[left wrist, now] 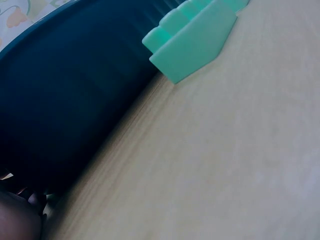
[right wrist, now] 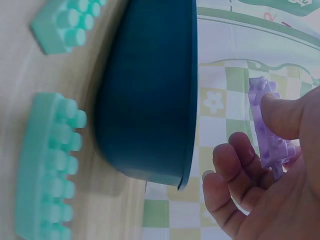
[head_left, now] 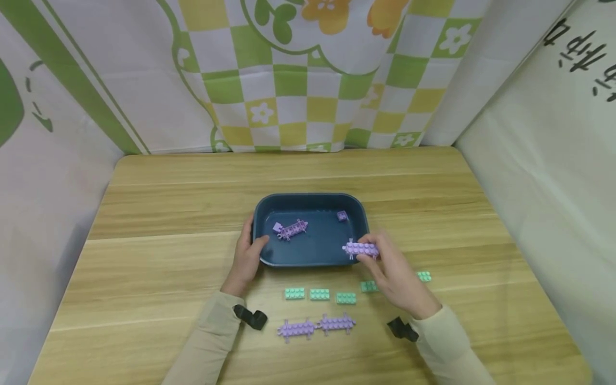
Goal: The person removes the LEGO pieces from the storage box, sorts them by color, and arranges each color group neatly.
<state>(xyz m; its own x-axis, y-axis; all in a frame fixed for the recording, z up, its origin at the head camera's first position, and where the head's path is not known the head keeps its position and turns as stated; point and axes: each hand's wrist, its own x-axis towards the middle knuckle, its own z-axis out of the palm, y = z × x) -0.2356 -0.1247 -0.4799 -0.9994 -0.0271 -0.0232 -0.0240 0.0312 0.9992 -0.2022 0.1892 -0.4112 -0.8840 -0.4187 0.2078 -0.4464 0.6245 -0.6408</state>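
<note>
My left hand (head_left: 246,261) grips the left end of a dark blue tray (head_left: 321,239), the thumb over its rim. In the left wrist view only a sliver of that hand (left wrist: 17,220) shows at the bottom corner. Over the tray's front right corner, my right hand (head_left: 398,278) pinches a light purple studded brick (head_left: 358,248) with small side pegs. The right wrist view shows the thumb across this purple brick (right wrist: 259,90). Inside the tray lie another pegged purple brick (head_left: 292,230), a small purple block (head_left: 277,227) beside it, and a second small purple block (head_left: 342,216).
Several mint green bricks (head_left: 320,294) form a row in front of the tray, one partly behind the right hand. Nearer me, two pegged purple bricks (head_left: 296,329) lie end to end on the wooden table (head_left: 168,214). A checked curtain (head_left: 308,80) hangs behind.
</note>
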